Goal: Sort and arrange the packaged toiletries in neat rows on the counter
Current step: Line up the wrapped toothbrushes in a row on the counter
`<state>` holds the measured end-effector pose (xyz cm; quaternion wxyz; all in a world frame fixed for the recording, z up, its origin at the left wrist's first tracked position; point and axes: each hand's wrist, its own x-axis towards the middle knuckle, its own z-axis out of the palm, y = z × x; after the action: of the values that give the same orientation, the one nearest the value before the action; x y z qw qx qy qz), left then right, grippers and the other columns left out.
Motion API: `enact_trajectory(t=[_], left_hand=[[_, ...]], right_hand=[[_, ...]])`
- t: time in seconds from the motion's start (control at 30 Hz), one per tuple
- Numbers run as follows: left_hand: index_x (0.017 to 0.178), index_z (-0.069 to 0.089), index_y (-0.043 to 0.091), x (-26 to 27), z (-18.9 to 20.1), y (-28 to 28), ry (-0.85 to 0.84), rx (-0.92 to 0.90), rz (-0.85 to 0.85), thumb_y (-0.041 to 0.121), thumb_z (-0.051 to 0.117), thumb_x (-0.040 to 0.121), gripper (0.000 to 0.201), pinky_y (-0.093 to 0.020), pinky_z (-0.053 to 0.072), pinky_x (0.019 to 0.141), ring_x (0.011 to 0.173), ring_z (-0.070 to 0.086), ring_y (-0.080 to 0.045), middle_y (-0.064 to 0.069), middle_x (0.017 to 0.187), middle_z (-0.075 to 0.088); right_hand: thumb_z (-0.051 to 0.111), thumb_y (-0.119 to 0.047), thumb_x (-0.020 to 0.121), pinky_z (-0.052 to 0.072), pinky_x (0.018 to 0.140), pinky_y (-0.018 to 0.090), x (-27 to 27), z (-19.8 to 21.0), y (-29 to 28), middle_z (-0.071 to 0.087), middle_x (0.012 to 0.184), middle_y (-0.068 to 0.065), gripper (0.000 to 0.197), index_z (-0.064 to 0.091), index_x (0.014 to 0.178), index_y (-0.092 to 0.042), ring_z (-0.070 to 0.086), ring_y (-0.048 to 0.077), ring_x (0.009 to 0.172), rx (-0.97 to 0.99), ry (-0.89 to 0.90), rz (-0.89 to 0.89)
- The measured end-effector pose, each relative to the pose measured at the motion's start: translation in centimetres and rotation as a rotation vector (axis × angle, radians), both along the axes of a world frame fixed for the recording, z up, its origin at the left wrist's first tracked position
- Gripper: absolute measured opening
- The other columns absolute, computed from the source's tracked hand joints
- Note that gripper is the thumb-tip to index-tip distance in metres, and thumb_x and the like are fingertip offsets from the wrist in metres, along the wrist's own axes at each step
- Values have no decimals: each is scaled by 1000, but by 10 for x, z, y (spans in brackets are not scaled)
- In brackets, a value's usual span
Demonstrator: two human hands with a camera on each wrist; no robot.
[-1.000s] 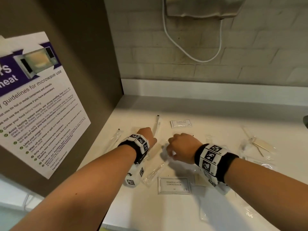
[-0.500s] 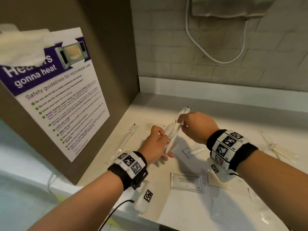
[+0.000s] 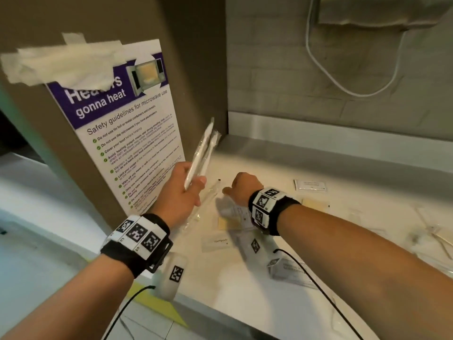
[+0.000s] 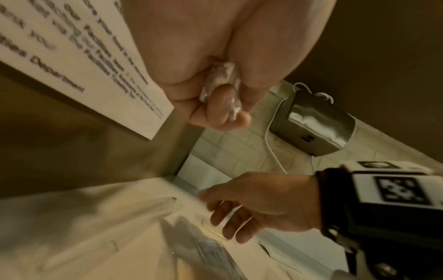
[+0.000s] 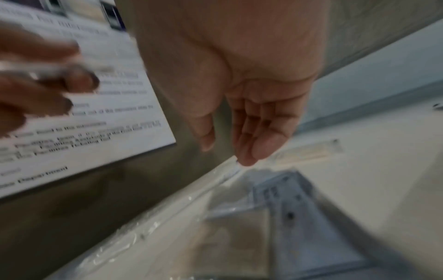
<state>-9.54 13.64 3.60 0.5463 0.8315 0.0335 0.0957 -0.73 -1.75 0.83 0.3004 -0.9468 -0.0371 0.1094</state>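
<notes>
My left hand (image 3: 188,190) grips two wrapped toothbrushes (image 3: 204,150) by their lower ends and holds them tilted up above the counter; the left wrist view shows the crinkled wrap (image 4: 221,89) squeezed between its fingers. My right hand (image 3: 239,188) hovers open, fingers pointing down, over another wrapped toothbrush (image 3: 210,196) lying on the white counter (image 3: 343,168) by the side panel. In the right wrist view the fingertips (image 5: 249,157) reach the end of that wrapped toothbrush (image 5: 215,178); I cannot tell whether they touch. A toothpaste sachet (image 3: 215,242) and a shampoo sachet (image 3: 310,185) lie flat nearby.
A brown side panel with a microwave safety poster (image 3: 127,133) stands close on the left. More sachets (image 3: 291,271) and clear packets (image 3: 436,239) lie scattered to the right. A metal hand dryer (image 3: 382,13) with a white cord hangs on the tiled back wall.
The right hand let go of the toothbrushes and dropped to the counter by the side panel. The left hand lifted both wrapped toothbrushes higher and to the left.
</notes>
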Motion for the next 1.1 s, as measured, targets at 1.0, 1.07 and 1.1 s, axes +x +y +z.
enact_trajectory(t=[1.0, 1.07, 1.1], left_hand=[[117, 52, 32, 13, -17, -166, 198, -305, -419, 27, 43, 104, 17, -43, 61, 74, 97, 71, -23, -6, 111, 68], [118, 50, 31, 7, -14, -197, 209, -322, -489, 26, 45, 103, 16, -40, 61, 69, 94, 73, -22, -6, 113, 67], [119, 49, 31, 3, -13, -211, 214, -327, -515, 27, 47, 102, 17, -42, 61, 69, 92, 74, -23, -7, 115, 66]], right_hand=[[67, -6, 88, 59, 72, 44, -64, 50, -160, 61, 70, 8, 24, 44, 92, -11, 62, 21, 58, 659, -57, -312], [67, -5, 87, 59, 73, 46, -76, 55, -188, 59, 72, 9, 25, 44, 87, -13, 62, 22, 60, 665, -89, -330], [68, -5, 86, 60, 74, 47, -81, 57, -203, 60, 74, 10, 24, 45, 88, -12, 63, 23, 62, 678, -92, -344]])
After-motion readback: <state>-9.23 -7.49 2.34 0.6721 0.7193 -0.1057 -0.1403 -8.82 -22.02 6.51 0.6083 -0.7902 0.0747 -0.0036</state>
